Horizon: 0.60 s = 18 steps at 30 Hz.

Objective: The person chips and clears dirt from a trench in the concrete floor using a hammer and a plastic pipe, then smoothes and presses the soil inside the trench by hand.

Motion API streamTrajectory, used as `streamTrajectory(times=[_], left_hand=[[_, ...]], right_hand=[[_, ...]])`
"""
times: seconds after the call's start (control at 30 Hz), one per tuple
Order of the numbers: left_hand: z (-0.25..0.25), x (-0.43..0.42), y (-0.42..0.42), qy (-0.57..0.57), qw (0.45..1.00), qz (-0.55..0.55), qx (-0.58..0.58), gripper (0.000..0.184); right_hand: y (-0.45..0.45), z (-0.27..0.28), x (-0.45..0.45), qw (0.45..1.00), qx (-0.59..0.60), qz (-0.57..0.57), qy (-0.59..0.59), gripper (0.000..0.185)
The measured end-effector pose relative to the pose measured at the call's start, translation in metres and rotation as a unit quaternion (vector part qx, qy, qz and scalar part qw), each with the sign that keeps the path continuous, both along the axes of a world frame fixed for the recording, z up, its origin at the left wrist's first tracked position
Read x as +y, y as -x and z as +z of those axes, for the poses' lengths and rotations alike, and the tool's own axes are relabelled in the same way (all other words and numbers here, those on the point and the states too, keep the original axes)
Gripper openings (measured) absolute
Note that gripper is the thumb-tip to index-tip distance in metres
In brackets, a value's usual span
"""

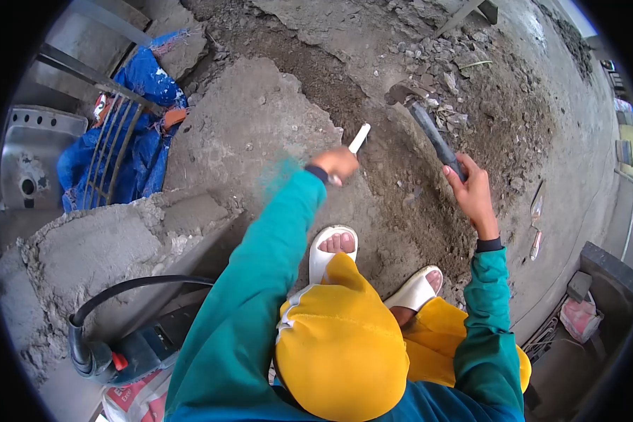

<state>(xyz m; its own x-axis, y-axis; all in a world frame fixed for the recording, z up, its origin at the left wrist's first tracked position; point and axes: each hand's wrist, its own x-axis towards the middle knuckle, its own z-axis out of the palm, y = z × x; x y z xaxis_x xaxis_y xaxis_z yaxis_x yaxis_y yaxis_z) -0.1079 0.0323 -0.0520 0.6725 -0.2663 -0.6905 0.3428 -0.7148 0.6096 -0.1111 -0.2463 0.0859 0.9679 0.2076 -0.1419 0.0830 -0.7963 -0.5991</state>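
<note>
So I've got the hammer (432, 131) in my right hand (473, 193), fingers wrapped near the end of its dark handle, head out over the loose rubble (446, 77); can't tell if it's touching. My left hand (336, 166) is closed around a pale stick-like piece (360, 138) that pokes up beside the broken edge of the concrete slab (253, 116). Its lower end is hidden, so no clue if it's a chisel. I'd call this the lining-up step, with the two tools apart. Next move probably calls for a steady left grip, a firmer right one and fingers kept out of the way. Dug-up soil (418, 211) runs between my hands, my slippers (333, 254) are right behind it, and there's a trowel (537, 207) off to the right.
</note>
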Motion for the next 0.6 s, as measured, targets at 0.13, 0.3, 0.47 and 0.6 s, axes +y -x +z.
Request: streamTrajectory(times=[0.13,0.3,0.47,0.6], left_hand=[[0.043,-0.008,0.040,0.016,0.995,0.095,0.000,0.040],[0.054,0.039,0.065,0.130,0.907,0.393,-0.071,0.042],[-0.030,0.094,0.056,0.202,0.715,0.595,-0.308,0.038],[-0.045,0.100,0.053,0.188,0.629,0.662,-0.361,0.038]], right_hand=[[-0.003,-0.006,0.001,1.000,-0.004,-0.001,0.006,0.031],[-0.013,-0.036,0.030,0.988,-0.106,0.006,-0.108,0.033],[-0.052,-0.079,0.074,0.964,0.194,0.156,-0.089,0.026],[-0.082,-0.118,0.130,0.973,-0.045,0.214,0.074,0.027]])
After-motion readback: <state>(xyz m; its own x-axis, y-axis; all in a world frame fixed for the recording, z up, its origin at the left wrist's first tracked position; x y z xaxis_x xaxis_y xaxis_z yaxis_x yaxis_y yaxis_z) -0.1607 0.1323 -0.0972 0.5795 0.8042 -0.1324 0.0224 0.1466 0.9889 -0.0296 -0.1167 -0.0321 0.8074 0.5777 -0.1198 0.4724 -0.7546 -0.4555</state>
